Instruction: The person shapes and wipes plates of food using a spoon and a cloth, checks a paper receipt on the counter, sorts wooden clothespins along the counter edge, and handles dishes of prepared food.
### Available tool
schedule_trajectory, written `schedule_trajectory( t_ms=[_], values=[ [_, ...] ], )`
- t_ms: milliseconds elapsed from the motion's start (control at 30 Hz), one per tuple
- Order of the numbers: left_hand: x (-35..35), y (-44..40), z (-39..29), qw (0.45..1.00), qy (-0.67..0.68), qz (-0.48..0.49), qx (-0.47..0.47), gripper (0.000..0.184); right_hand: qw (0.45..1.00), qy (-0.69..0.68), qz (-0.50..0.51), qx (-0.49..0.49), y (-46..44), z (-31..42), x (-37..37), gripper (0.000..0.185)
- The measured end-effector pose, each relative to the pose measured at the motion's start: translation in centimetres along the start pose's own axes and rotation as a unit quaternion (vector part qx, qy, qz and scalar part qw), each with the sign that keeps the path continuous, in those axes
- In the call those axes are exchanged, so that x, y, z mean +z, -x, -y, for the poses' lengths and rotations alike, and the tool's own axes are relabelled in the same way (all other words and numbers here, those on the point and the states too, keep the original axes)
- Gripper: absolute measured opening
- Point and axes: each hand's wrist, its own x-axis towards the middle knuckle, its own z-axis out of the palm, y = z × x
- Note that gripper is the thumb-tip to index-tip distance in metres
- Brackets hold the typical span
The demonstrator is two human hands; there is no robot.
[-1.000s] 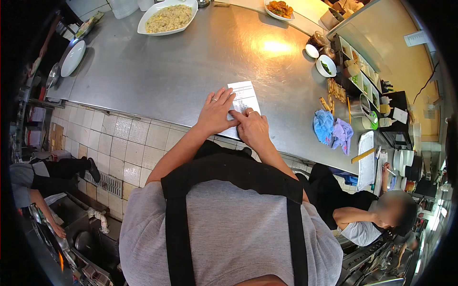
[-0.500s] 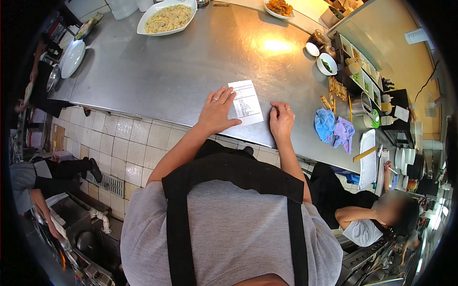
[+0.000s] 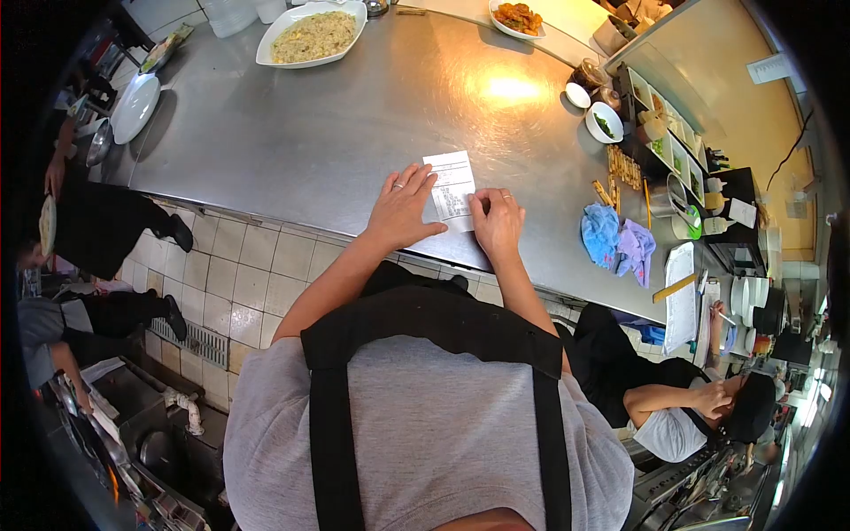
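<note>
As the slip (image 3: 452,181) lies flat near the counter's (image 3: 292,150) near edge, both hands are right there on it! The left hand (image 3: 403,208) comes in palm down from the left, fingers a little apart, thumb out wide, fingertips at the slip's left edge. Over to the right hand (image 3: 498,219): fingers curled, thumb tucked in close beside them, right at the slip's lower right edge, and whether they pinch the paper I cannot tell.

Look along the near edge to the right, and there's a blue cloth (image 3: 600,234), a purple cloth (image 3: 635,251) bunched against it, clothespins (image 3: 626,168) just behind. Farther back on the right side, a bowl (image 3: 612,128) of greens sits near the topping trays (image 3: 673,146). Up by the far edge, left of the middle, it's a big dish (image 3: 314,64) of rice, with orange food (image 3: 517,17) on a plate farther right! And at the counter's left end, a white platter (image 3: 136,108) stands beside a metal bowl (image 3: 100,142).
</note>
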Motion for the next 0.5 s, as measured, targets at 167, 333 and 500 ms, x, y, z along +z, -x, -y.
schedule_trajectory(
  t_ms=[167, 333, 500],
  values=[
    [0.36, 0.02, 0.25, 1.000, 0.001, -0.010, 0.006, 0.090, 0.998, -0.033, 0.038, 0.031, -0.34, -0.51, -0.46, 0.023],
    [0.15, -0.04, 0.12, 1.000, -0.001, -0.005, 0.006, 0.090, 0.996, -0.053, 0.064, 0.039, -0.42, -0.58, -0.71, 0.025],
    [0.34, 0.02, 0.18, 1.000, -0.002, -0.014, 0.011, 0.090, 0.998, -0.027, 0.064, 0.010, -0.18, -0.57, -0.78, 0.024]
  ],
)
